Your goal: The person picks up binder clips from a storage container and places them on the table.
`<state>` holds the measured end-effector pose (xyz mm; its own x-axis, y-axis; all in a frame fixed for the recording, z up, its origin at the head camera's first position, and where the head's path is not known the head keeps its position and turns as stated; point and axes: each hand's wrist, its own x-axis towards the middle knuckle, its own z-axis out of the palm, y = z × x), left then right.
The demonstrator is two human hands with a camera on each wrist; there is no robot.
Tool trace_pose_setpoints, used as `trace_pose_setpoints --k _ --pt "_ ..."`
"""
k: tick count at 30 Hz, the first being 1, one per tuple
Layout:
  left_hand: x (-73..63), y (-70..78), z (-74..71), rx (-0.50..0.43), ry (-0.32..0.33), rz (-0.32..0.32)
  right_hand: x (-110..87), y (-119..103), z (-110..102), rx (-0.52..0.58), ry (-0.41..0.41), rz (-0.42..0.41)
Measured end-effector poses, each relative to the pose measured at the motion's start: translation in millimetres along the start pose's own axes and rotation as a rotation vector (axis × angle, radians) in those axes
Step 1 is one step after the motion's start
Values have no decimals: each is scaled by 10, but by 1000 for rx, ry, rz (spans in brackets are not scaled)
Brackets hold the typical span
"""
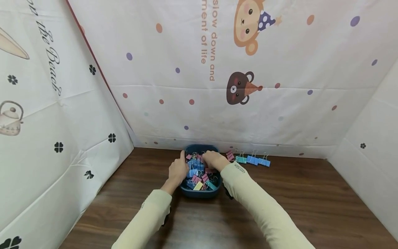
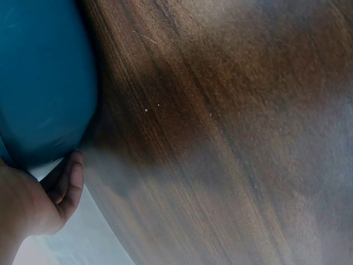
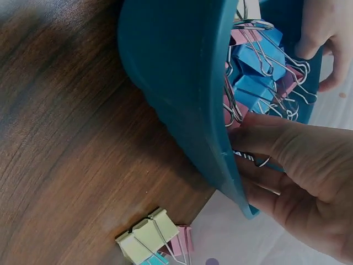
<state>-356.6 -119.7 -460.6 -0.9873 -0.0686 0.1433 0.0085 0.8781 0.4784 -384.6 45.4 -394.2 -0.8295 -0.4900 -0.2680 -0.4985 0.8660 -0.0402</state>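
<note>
Left fingers [image 2: 75,179] clamp the bin [image 1: 200,194] at nine o'clock; right fingers' [image 3: 263,135] hold, at two, unclear; yanking overlapping clips [image 1: 193,172] could spill some.

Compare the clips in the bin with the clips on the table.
The clips in the bin lie in a jumbled heap, whereas the clips on the table form a short row. The clips in the bin are many; the clips on the table are few. Both sets are binder clips, with pink, blue and teal among them.
</note>
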Motion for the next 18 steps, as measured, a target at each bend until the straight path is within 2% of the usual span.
trace_pose_setpoints --k 6,11,18 --pt "-8 29 3 2 -2 0 -47 -11 -50 -21 -2 8" --pt "-21 35 27 3 -5 1 -85 0 -116 -87 16 -14" --pt "-16 1 -6 9 1 11 -159 67 -383 -108 106 -8"
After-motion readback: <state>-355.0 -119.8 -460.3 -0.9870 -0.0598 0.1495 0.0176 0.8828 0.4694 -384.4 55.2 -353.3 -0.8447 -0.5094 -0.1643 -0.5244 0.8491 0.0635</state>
